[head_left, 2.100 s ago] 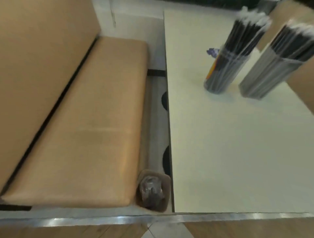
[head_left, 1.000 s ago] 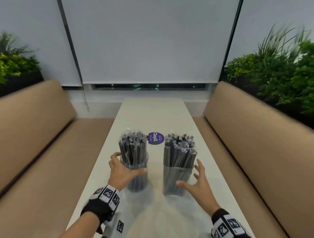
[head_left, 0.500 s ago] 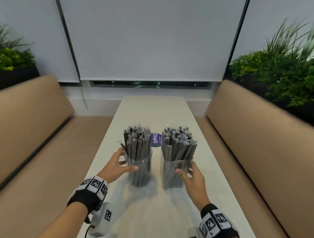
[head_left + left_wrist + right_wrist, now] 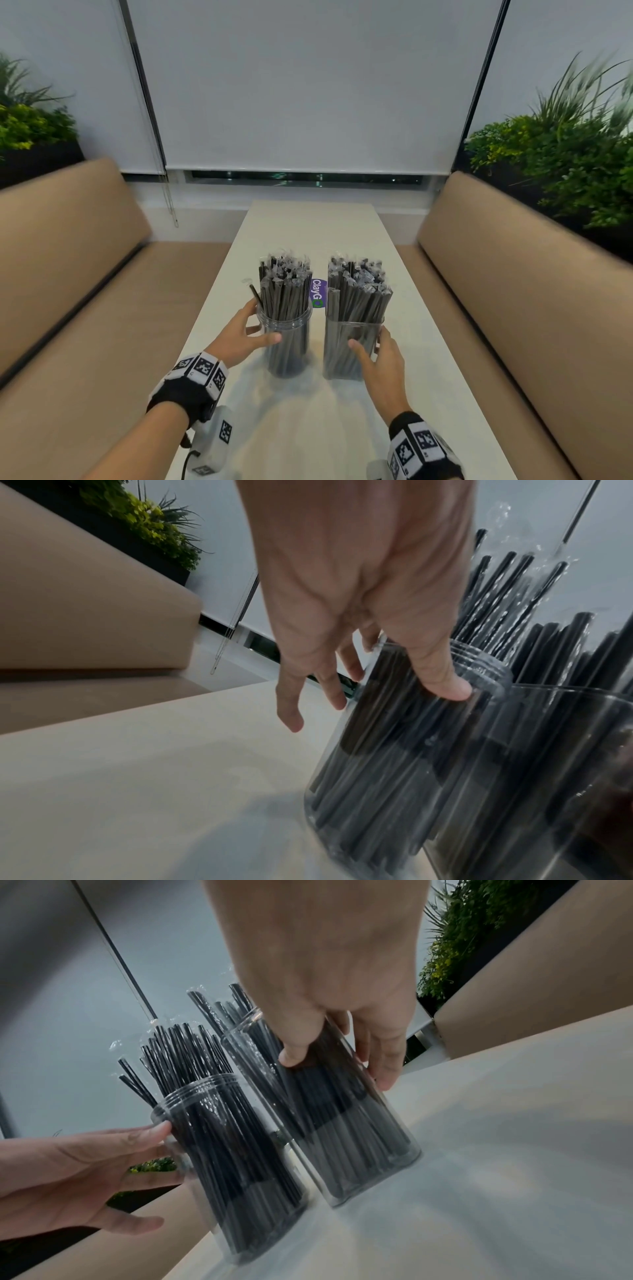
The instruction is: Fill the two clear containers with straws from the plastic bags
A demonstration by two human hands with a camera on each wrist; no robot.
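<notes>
Two clear containers stand side by side on the white table (image 4: 308, 226), both packed with black wrapped straws (image 4: 284, 284). My left hand (image 4: 251, 329) holds the round jar (image 4: 286, 346), thumb on its front and fingers round its left side. The left wrist view shows that thumb (image 4: 445, 685) pressed on the jar (image 4: 394, 777) below its threaded rim. My right hand (image 4: 371, 346) grips the squarer container (image 4: 342, 356), thumb in front and fingers on its right side. From the right wrist I see that hand (image 4: 335, 1031) on the container (image 4: 359, 1137), with the round jar (image 4: 240, 1177) beside it.
A purple round sticker (image 4: 318, 293) lies on the table behind and between the containers. Tan padded benches run along the left (image 4: 102, 325) and right (image 4: 513, 308) of the narrow table. Plants (image 4: 565, 164) sit behind the bench backs, and a lowered blind (image 4: 308, 102) covers the window.
My view swung up from the bench and floor to face the table. Both hands moved in from spread and apart to hold the two containers.
</notes>
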